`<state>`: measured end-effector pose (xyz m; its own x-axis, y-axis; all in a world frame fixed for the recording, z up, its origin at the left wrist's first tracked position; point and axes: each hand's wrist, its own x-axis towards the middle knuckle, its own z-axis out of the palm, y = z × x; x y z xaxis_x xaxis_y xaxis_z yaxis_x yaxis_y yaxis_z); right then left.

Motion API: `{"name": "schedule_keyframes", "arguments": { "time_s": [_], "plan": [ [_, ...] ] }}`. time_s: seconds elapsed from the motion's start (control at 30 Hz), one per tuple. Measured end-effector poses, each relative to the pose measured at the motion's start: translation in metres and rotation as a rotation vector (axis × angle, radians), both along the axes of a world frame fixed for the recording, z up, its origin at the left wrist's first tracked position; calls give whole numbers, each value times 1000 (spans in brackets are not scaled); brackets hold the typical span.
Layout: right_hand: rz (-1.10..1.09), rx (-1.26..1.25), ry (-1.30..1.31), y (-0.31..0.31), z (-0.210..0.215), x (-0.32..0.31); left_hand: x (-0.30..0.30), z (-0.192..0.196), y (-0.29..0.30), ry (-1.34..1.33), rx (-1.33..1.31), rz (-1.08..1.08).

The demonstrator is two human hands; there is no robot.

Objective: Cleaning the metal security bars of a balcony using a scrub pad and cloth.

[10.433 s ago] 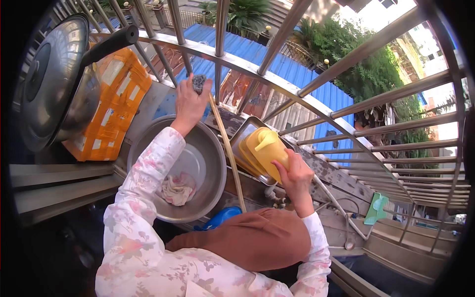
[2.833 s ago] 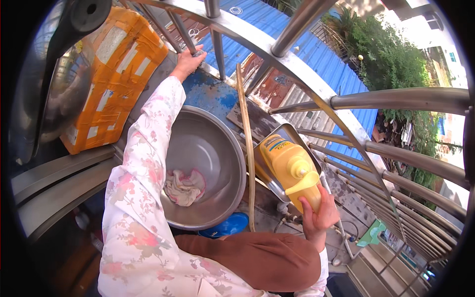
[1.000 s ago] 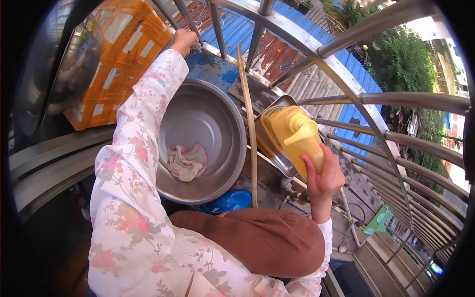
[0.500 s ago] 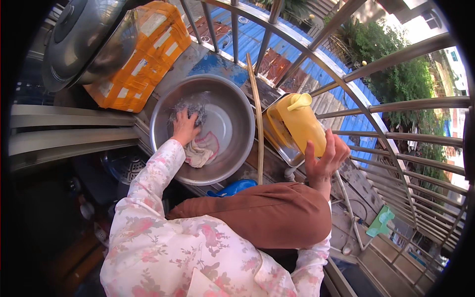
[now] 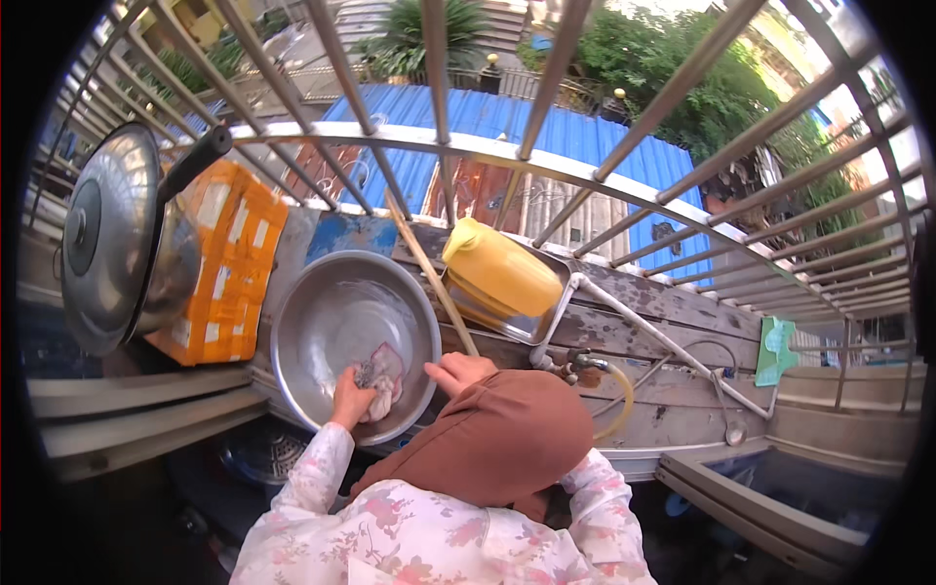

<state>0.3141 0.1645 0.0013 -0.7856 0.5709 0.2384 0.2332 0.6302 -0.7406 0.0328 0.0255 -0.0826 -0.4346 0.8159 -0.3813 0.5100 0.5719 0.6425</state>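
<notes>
My left hand (image 5: 349,398) presses on a crumpled pale cloth (image 5: 383,372) at the bottom of a round steel basin (image 5: 322,312). My right hand (image 5: 460,371) rests at the basin's right rim with fingers curled; whether it grips the rim is unclear. A yellow plastic jug (image 5: 502,270) lies on its side in a rectangular metal tray (image 5: 546,327), apart from both hands. A wooden stick (image 5: 429,273) leans between the basin and the tray, just above my right hand.
A large steel pot with a lid (image 5: 112,253) lies on its side at left, against an orange crate (image 5: 226,263). Metal railing bars (image 5: 439,146) curve around the ledge. A tap with a hose (image 5: 595,366) and a white pipe (image 5: 653,336) run at right.
My right hand has let go of the yellow jug, which now lies in the tray, and moved down to the basin's rim. My left hand stays on the cloth in the basin.
</notes>
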Motion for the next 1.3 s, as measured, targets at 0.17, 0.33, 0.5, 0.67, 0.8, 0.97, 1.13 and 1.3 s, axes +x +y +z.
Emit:
{"name": "schedule_keyframes", "arguments": {
  "time_s": [0.17,0.33,0.5,0.67,0.8,0.97,1.13,1.3],
  "plan": [
    [-24,-27,-116,-4,-27,-89,37,100,39,-792,165,458],
    [47,-1195,145,-10,-66,-134,32,111,37,-1062,593,591],
    [62,-1271,208,-8,-160,-144,62,155,53,-634,557,338],
    [-69,-1268,126,13,-108,-144,20,37,40,-338,348,91],
    [-4,-1163,146,5,-94,-122,19,14,44,-339,376,36],
    [162,-1024,48,37,-9,-100,4,-17,29,-301,416,30],
    [257,-671,136,105,151,-55,4,16,8,207,33,-188],
    [-233,410,210,153,408,-16,3,-9,-37,266,39,-268]
  ]
}}
